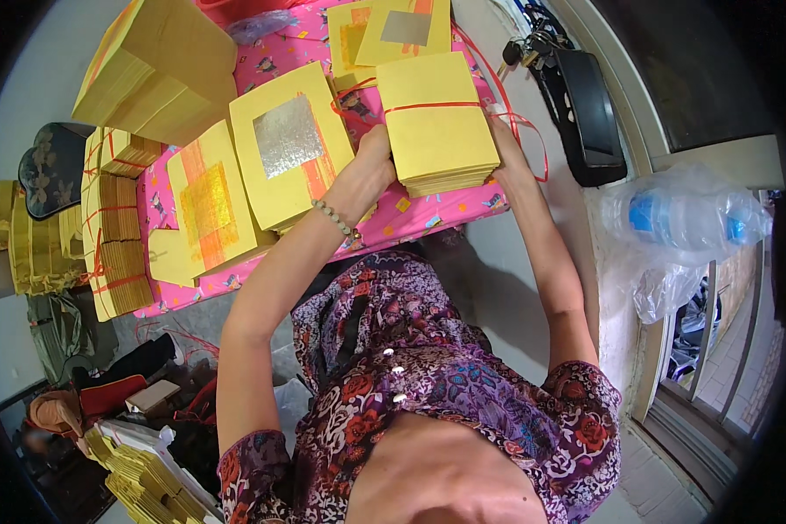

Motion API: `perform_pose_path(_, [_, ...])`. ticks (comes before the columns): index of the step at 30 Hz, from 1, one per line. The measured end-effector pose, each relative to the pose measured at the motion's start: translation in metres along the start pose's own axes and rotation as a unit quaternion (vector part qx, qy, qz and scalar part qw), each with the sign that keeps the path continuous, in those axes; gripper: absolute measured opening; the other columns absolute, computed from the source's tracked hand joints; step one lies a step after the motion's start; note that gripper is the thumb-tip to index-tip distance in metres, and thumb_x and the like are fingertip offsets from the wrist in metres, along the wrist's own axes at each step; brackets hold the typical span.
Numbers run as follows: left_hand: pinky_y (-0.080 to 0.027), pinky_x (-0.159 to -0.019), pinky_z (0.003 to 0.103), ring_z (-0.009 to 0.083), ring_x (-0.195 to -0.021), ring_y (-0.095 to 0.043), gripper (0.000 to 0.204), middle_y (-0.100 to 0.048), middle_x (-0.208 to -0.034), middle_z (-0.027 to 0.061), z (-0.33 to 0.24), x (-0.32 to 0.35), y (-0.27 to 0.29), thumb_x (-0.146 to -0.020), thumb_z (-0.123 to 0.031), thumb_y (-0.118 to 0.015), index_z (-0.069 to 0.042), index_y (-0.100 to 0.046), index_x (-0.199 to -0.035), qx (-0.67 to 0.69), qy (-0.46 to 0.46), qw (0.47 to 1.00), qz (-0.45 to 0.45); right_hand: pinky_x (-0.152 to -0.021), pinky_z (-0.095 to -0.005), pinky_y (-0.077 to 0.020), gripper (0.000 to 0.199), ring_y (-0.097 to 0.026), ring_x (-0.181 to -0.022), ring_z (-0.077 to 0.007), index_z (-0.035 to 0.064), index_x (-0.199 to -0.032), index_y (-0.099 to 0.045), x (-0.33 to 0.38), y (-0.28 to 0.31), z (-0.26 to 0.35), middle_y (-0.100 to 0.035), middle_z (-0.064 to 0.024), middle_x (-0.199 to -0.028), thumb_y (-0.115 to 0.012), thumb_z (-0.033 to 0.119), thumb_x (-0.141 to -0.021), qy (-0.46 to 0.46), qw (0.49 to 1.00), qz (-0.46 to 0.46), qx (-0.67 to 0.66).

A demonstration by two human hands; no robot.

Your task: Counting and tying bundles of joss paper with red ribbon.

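The yellow stack point(437, 144), tied with red ribbon point(432, 106), is at the table's near edge, between the left hand point(375, 157) and the right hand point(505, 144). Both hands touch its sides, but their fingers are largely hidden behind it, so I cannot tell how tightly they close. The tall pile point(162, 74) and a red object point(227, 9) are cut off above; the dark clutter at lower left is hard to make out. Pink patterned cloth point(402, 225) covers the table. A pale wall point(511, 271) stands at right, with plastic-wrapped bottles point(664, 214) near the window point(734, 332).
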State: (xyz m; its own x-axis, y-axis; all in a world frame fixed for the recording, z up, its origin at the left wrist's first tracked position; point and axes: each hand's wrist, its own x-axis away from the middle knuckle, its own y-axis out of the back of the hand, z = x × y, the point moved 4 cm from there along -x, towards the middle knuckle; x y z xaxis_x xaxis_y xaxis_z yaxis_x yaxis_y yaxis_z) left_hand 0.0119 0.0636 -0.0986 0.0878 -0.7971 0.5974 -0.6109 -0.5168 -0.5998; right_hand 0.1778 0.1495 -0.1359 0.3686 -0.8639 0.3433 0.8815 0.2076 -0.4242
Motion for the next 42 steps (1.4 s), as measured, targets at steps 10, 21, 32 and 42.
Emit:
perform_pose_path(10, [-0.056, -0.081, 0.040, 0.0295, -0.097, -0.064, 0.035, -0.060, -0.113, 0.0207, 0.003, 0.012, -0.001, -0.097, -0.015, -0.036, 0.008, -0.050, -0.118, 0.009, -0.035, 0.999, 0.004, -0.071, -0.0267, -0.0493, 0.027, -0.061, -0.082, -0.0123, 0.0029, -0.106, -0.058, 0.014, -0.009, 0.011, -0.063, -0.0052, -0.094, -0.042, 0.023, -0.100, -0.013, 1.000, 0.028, -0.004])
perform_pose_path(21, [-0.055, -0.083, 0.040, 0.0288, -0.100, -0.063, 0.036, -0.059, -0.115, 0.0202, 0.000, 0.021, -0.001, -0.097, -0.017, -0.035, 0.007, -0.049, -0.120, 0.007, -0.032, 0.999, 0.011, -0.077, -0.0267, -0.0497, 0.022, -0.060, -0.088, -0.0117, 0.0068, -0.108, -0.056, 0.013, -0.007, 0.010, -0.062, -0.0031, -0.097, -0.047, 0.024, -0.099, -0.027, 0.996, 0.077, -0.043])
perform_pose_path(32, [-0.055, -0.080, 0.040, 0.0282, -0.097, -0.063, 0.037, -0.059, -0.114, 0.0196, 0.007, 0.029, -0.009, -0.097, -0.019, -0.032, 0.006, -0.049, -0.119, 0.021, -0.019, 1.000, -0.004, -0.069, -0.0240, -0.0522, 0.028, -0.063, -0.082, -0.0097, 0.0066, -0.108, -0.059, 0.036, -0.017, 0.012, -0.065, -0.0019, -0.095, -0.049, 0.031, -0.097, 0.061, 0.990, 0.085, -0.093])
perform_pose_path(42, [-0.056, -0.075, 0.037, 0.0257, -0.090, -0.064, 0.035, -0.061, -0.109, 0.0168, 0.006, 0.031, -0.018, -0.097, -0.019, -0.033, 0.004, -0.051, -0.117, 0.039, -0.038, 0.998, 0.017, -0.073, -0.0263, -0.0539, 0.029, -0.062, -0.094, -0.0122, 0.0072, -0.116, -0.055, 0.047, -0.016, 0.019, -0.062, -0.0040, -0.108, -0.046, 0.028, -0.099, 0.113, 0.982, 0.095, -0.121])
